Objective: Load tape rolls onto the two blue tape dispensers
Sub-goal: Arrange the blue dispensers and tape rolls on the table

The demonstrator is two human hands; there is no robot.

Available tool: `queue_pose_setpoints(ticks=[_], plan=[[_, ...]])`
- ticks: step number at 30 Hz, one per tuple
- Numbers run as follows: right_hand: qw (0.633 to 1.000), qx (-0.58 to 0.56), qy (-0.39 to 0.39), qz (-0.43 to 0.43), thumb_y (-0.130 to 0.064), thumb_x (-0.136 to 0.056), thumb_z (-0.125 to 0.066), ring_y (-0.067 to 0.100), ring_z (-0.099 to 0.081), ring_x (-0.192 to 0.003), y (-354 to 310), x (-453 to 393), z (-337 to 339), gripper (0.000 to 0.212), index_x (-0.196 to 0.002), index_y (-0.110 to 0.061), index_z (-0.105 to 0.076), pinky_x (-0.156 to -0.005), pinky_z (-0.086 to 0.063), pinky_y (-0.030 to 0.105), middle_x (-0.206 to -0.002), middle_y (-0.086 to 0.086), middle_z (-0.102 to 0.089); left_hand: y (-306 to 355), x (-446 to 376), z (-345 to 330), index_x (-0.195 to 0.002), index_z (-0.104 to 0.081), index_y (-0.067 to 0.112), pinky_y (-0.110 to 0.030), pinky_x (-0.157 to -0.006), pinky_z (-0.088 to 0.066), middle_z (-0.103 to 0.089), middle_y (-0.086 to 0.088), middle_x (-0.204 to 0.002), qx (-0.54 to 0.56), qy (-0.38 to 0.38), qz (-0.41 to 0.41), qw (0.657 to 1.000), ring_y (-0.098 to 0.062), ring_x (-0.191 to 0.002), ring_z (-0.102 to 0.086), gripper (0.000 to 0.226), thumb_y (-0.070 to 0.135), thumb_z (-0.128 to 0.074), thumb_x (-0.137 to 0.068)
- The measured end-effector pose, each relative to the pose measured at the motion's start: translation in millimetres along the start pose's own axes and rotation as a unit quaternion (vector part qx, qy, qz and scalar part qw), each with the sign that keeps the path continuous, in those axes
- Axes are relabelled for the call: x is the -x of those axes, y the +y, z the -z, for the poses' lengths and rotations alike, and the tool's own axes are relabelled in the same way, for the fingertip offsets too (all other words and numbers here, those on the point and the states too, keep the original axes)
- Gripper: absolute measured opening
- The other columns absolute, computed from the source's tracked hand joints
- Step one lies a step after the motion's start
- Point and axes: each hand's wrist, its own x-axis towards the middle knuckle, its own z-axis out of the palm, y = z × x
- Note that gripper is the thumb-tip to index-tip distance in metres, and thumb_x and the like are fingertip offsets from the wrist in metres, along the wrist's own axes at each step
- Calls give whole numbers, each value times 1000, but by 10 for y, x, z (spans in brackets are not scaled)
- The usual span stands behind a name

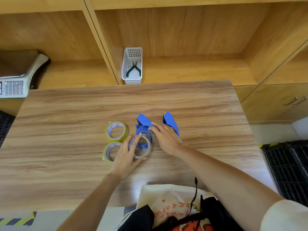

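A: Where do the 2 blue dispensers sit?

B: Both lie on the wooden table (66, 114), side by side, a little past its middle. The left dispenser (143, 125) has its round hub toward the person; the right dispenser (170, 121) lies just beside it, partly hidden under a hand.

A: And the tape?

B: 3 rolls show. A yellowish roll (116, 131) lies flat, left of the dispensers. A second yellowish roll (110, 152) lies just nearer the person, its right edge covered by the left hand. The third, a clear roll (144, 151), sits tilted over the left dispenser's hub, which shows through its hole.

A: What is the left hand doing?

B: The left hand (125, 155) holds the clear roll, fingers curved over its left rim and thumb along the near edge.

A: The right one?

B: The right hand (166, 137) rests on the dispensers with fingers spread nearly straight, pressing down, fingertips on the left dispenser's body.

A: Anything behind?

B: A white basket (131, 80) holding pliers (133, 68) stands on the shelf, and a weighing scale (15, 85) at far left.
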Motion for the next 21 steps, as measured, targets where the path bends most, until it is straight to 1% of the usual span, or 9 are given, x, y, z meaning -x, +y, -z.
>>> queue_pose_setpoints(ticks=[3, 6, 10, 12, 14, 15, 17, 19, 21], plan=[[996, 1, 6, 85, 13, -75, -46, 27, -41, -132, -82, 31, -67, 61, -130, -13, -51, -100, -39, 42, -144, 5, -43, -31, 321, -56, -155, -19, 30, -39, -103, -43, -32, -4, -148, -17, -18, 2, 1000, -25, -130, -44, 87, 55, -63, -84], [994, 3, -8, 113, 12, -75, -46, 26, -47, -123, -175, 39, -166, 49, -116, -13, -58, -92, -44, 42, -132, 4, -51, -62, 655, -117, -154, -20, 31, -39, -103, -43, -33, -3, -147, -31, -31, 31, 999, -24, -131, -43, 86, 61, -57, -83], [992, 2, -48, 120, 9, -79, -46, 25, -46, -116, -238, 73, -201, 39, -106, -16, -59, -85, -38, 34, -126, 1, -52, -80, 918, -207, -153, -24, 29, -37, -100, -44, -37, -4, -147, -69, -65, 67, 993, -26, -128, -47, 86, 68, -53, -83], [991, 6, -64, 117, 7, -82, -47, 22, -45, -115, -239, 87, -212, 32, -97, -17, -62, -84, -33, 30, -123, -2, -53, -91, 946, -257, -155, -20, 29, -38, -103, -40, -35, -7, -149, -94, -89, 81, 988, -28, -130, -45, 88, 72, -47, -83], [990, 9, -75, 120, 6, -83, -47, 20, -45, -117, -233, 92, -201, 30, -92, -17, -64, -82, -27, 27, -121, -3, -54, -84, 927, -291, -155, -17, 29, -39, -104, -38, -33, -8, -149, -102, -94, 94, 986, -30, -131, -43, 89, 72, -47, -83], [989, 8, -77, 122, 6, -82, -48, 19, -45, -117, -226, 91, -193, 30, -91, -17, -64, -81, -26, 26, -120, -3, -54, -73, 906, -295, -155, -16, 29, -40, -104, -38, -33, -9, -149, -107, -92, 95, 985, -30, -130, -43, 90, 72, -47, -82], [989, 3, -79, 124, 7, -83, -48, 19, -46, -117, -190, 84, -180, 31, -92, -17, -65, -83, -31, 27, -120, -3, -55, -38, 847, -281, -154, -14, 33, -40, -107, -36, -33, -7, -149, -121, -92, 93, 984, -28, -133, -39, 95, 78, -47, -77], [991, -7, -62, 120, 6, -84, -48, 20, -47, -119, -127, 72, -171, 32, -99, -17, -65, -92, -40, 34, -122, -2, -56, 10, 774, -243, -154, -13, 39, -40, -108, -35, -32, -6, -152, -138, -80, 83, 984, -25, -136, -35, 98, 83, -47, -73], [994, -17, -18, 104, 5, -83, -48, 22, -47, -122, -18, 57, -147, 39, -111, -18, -63, -97, -42, 43, -126, 0, -57, 78, 647, -183, -154, -11, 41, -42, -107, -38, -34, -7, -153, -151, -59, 52, 985, -26, -136, -36, 91, 79, -45, -78]])
